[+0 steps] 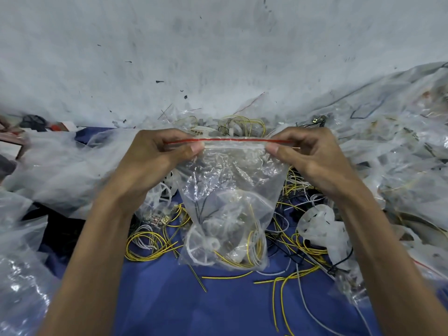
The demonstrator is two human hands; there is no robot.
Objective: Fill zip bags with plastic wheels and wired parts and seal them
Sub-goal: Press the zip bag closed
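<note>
Packing wkshop: loose wires [150,248], bag heaps [402,146]

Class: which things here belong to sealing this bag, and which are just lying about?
In the job: zip bag, red zip strip, bagged wheel, bagged wires, left hand, right hand.
Lying about: loose yellow wires, loose white wheels, heaped clear bags, blue cloth.

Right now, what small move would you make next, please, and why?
Probably press inward along the red zip strip to seal it: the left hand and right hand pinch the zip bag at both top ends, and a plastic wheel and yellow wires already lie inside.
</note>
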